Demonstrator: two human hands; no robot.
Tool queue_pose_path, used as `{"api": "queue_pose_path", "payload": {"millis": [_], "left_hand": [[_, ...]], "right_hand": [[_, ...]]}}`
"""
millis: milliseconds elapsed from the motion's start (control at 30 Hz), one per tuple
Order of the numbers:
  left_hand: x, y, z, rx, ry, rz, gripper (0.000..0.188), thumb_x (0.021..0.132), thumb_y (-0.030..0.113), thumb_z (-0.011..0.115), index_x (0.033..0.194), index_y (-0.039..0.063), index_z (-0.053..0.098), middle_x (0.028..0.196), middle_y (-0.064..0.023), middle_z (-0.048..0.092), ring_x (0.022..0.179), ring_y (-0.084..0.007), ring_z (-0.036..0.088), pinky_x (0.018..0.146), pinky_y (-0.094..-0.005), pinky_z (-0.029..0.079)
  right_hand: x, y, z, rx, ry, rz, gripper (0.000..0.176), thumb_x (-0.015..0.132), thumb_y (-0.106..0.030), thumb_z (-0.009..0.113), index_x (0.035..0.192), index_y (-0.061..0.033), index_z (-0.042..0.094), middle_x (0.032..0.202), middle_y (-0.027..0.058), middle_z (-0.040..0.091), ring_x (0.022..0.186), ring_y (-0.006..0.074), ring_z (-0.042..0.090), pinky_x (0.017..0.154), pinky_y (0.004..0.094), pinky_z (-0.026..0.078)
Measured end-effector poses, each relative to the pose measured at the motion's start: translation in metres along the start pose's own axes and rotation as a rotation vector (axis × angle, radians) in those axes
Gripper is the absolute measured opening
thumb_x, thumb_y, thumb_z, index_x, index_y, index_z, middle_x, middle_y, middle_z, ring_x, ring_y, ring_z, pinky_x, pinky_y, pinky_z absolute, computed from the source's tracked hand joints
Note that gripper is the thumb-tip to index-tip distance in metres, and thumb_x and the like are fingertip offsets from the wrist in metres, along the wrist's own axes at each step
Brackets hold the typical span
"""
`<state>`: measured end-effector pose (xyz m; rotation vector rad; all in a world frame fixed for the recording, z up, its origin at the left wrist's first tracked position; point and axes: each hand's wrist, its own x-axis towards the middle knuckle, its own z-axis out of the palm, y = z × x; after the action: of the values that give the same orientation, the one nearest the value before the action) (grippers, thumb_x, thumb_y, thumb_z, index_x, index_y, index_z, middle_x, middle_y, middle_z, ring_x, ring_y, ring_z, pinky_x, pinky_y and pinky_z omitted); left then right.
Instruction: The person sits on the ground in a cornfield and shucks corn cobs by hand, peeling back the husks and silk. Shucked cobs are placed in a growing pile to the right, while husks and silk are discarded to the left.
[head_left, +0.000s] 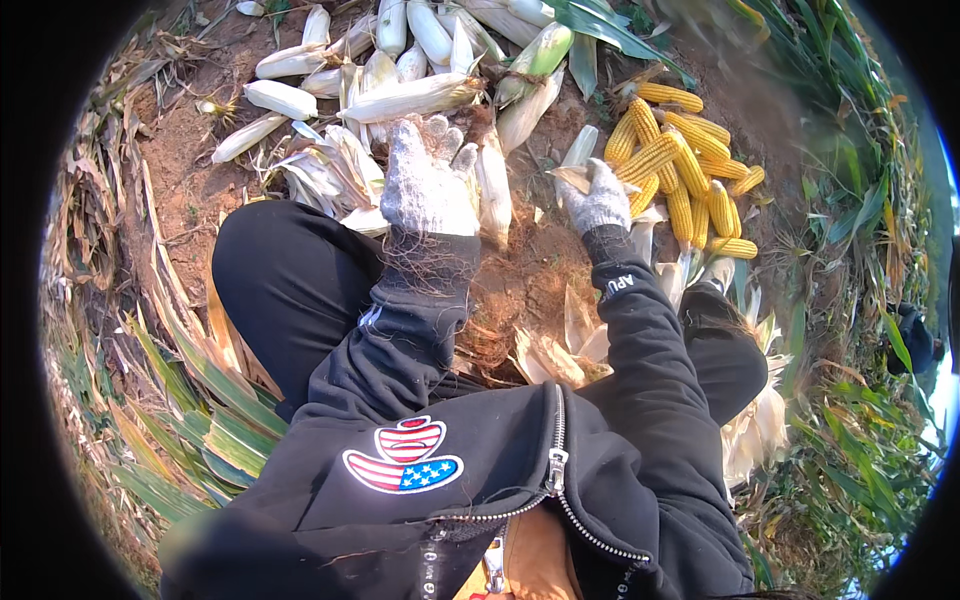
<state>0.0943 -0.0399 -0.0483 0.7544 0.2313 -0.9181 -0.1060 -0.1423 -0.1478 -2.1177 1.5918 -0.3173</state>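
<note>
My left hand (429, 180), in a whitish knit glove, is raised with curled fingers just below a long ear of corn in pale husk (412, 97). Another husked ear (493, 189) lies close to its right side; whether the fingers grip anything is hidden. My right hand (598, 196), gloved too, pinches a piece of dry tan corn husk (572, 178). A paler husk (580, 146) sticks up behind those fingers. Right beside this hand is a heap of bare yellow corn cobs (686, 161).
Several ears in husk (427, 34) are piled on the reddish soil ahead. Stripped husks (330, 169) lie left of my left hand, more husks (559, 356) between my legs. Corn stalks (862, 180) line the right. A person (911, 337) shows at the far right rim.
</note>
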Motion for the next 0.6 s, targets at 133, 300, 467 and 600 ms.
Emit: {"api": "queue_pose_path", "payload": {"millis": [133, 300, 467, 600], "left_hand": [[-0.017, -0.004, -0.008, 0.753, -0.197, 0.390, 0.040, 0.099, 0.015, 0.054, 0.138, 0.005, 0.053, 0.127, -0.0147, 0.062, 0.116, -0.0260, 0.059, 0.097, -0.0389, 0.049], [-0.032, -0.018, -0.026, 1.728, -0.292, 0.900, 0.043, 0.091, -0.003, 0.053, 0.134, 0.000, 0.057, 0.123, -0.0206, 0.065, 0.115, -0.0302, 0.063, 0.099, -0.0360, 0.050], [-0.018, -0.035, -0.028, 1.283, -0.267, 0.769, 0.040, 0.093, 0.003, 0.055, 0.133, 0.000, 0.057, 0.125, -0.0177, 0.064, 0.114, -0.0272, 0.063, 0.092, -0.0337, 0.053], [-0.009, -0.045, -0.030, 0.594, -0.255, 0.373, 0.034, 0.099, 0.015, 0.060, 0.129, 0.000, 0.059, 0.113, -0.0103, 0.068, 0.100, -0.0154, 0.066, 0.079, -0.0280, 0.056]], "right_hand": [[-0.014, -0.034, 0.095, -0.064, -0.369, 0.046, 0.053, 0.082, -0.041, 0.071, 0.113, 0.0007, 0.062, 0.113, 0.0260, 0.066, 0.108, 0.0404, 0.063, 0.095, 0.0463, 0.049], [-0.031, -0.046, 0.149, 0.047, -0.390, 0.158, 0.051, 0.080, -0.026, 0.073, 0.120, 0.0018, 0.060, 0.110, 0.0183, 0.067, 0.100, 0.0300, 0.064, 0.090, 0.0395, 0.050], [-0.007, -0.019, 0.120, 0.749, -0.567, 0.434, 0.049, 0.078, -0.020, 0.074, 0.120, 0.0019, 0.061, 0.110, 0.0128, 0.067, 0.097, 0.0239, 0.064, 0.088, 0.0343, 0.050], [-0.024, 0.005, 0.071, 1.136, -0.727, 0.614, 0.048, 0.077, -0.015, 0.075, 0.120, 0.0019, 0.061, 0.110, 0.0085, 0.067, 0.095, 0.0191, 0.063, 0.086, 0.0302, 0.050]]}}
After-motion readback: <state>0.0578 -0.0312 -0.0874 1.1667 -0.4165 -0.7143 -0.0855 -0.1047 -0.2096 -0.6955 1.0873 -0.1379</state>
